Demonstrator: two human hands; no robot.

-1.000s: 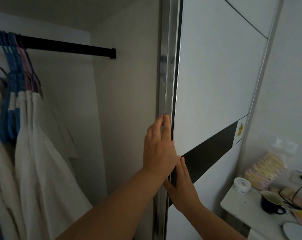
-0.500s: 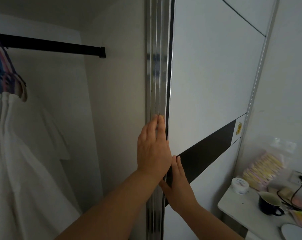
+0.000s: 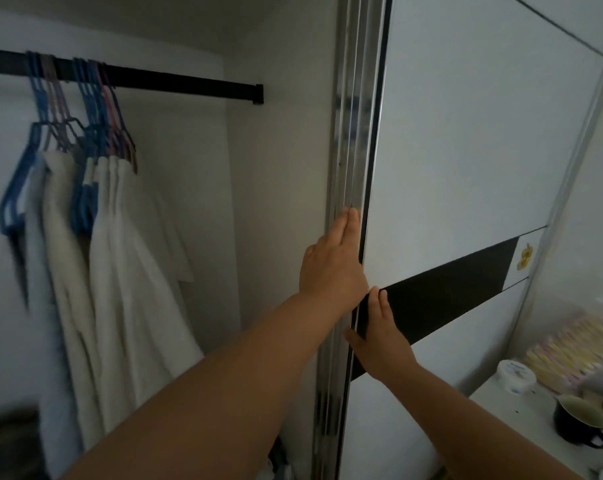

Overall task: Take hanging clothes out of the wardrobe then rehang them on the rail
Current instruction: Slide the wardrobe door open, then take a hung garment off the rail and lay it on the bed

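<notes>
Left hand: the left hand [image 3: 331, 268] lies flat with straight fingers against the metal edge [image 3: 353, 161] of the sliding door [image 3: 466, 140], grasping nothing.
Right hand: the right hand [image 3: 379, 336] is just below it, fingers straight on the door's black band [image 3: 442, 289], thumb at the door's edge, holding nothing.
Clothes: white clothes [image 3: 120, 271] hang inside the wardrobe at left, on blue and pink hangers [image 3: 95, 126], well apart from both hands.
Rail: the black rail [image 3: 175, 84] runs across the top of the wardrobe and bears the hangers near its left part.
Table: a white table [image 3: 514, 410] at lower right carries a dark cup [image 3: 577, 424] and a small white tub [image 3: 516, 374].
</notes>
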